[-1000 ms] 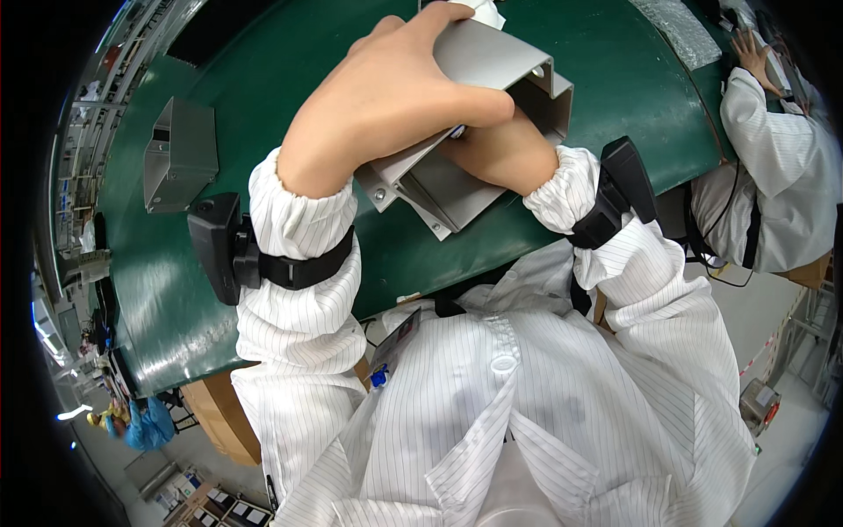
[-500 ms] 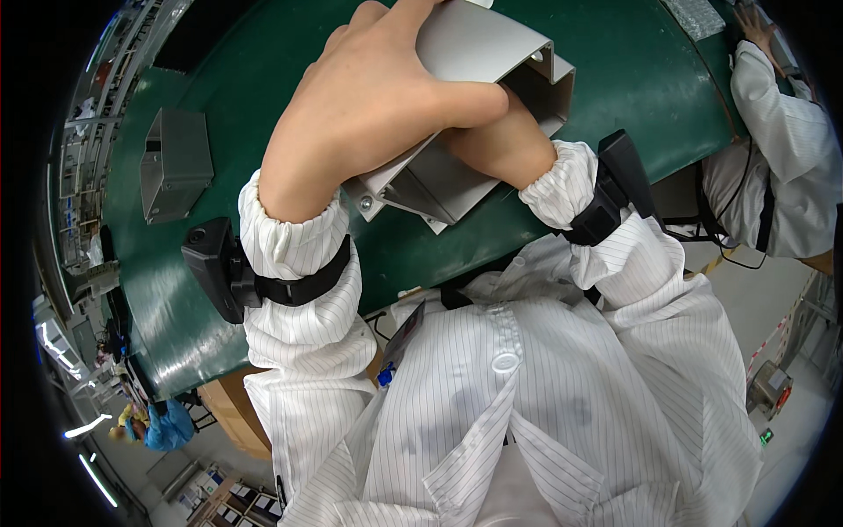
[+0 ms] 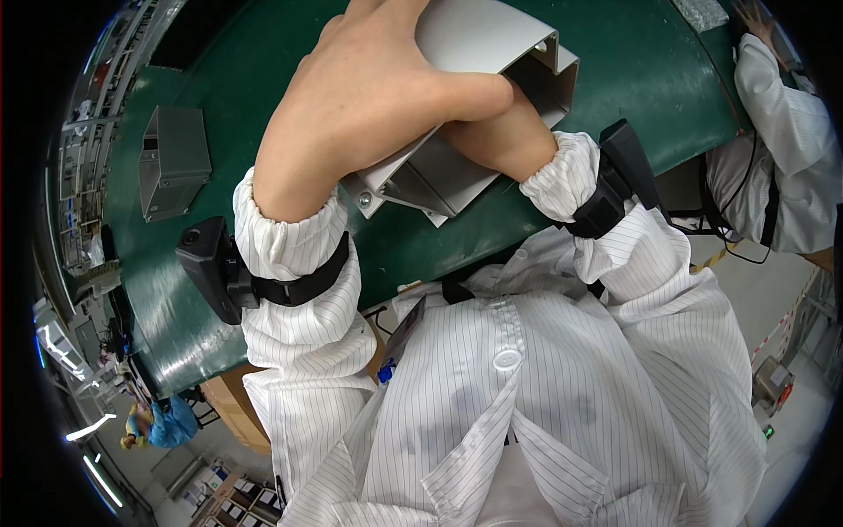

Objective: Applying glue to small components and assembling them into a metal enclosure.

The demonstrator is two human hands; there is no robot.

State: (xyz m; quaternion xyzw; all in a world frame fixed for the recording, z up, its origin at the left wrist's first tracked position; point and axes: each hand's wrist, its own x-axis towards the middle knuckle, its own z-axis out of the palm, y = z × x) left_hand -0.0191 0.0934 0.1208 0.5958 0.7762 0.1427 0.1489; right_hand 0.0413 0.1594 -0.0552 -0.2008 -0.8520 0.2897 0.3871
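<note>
A grey bent-metal housing (image 3: pixel 479 35) lies in front of me on the green table (image 3: pixel 637 101), with its open side facing me and a screw showing at its near left corner. My left hand (image 3: pixel 378 97) is laid over it and grips it, the thumb stretched across the opening and the fingertips cut off by the upper edge. Into the opening reaches my right hand (image 3: pixel 500 136). Its fingers are hidden by the housing and by my left hand, so what they hold or touch does not show.
At the left of the table stands a second grey metal housing (image 3: pixel 184 162). A clear plastic packet (image 3: pixel 700 12) lies at the far right, near a co-worker's sleeve (image 3: pixel 773 97). Below the table's left edge is a cardboard box (image 3: pixel 235 408).
Hardly anything differs. The view has shifted slightly, and both hands stay on and in the housing. The co-worker's arm at the right has shifted a little.
</note>
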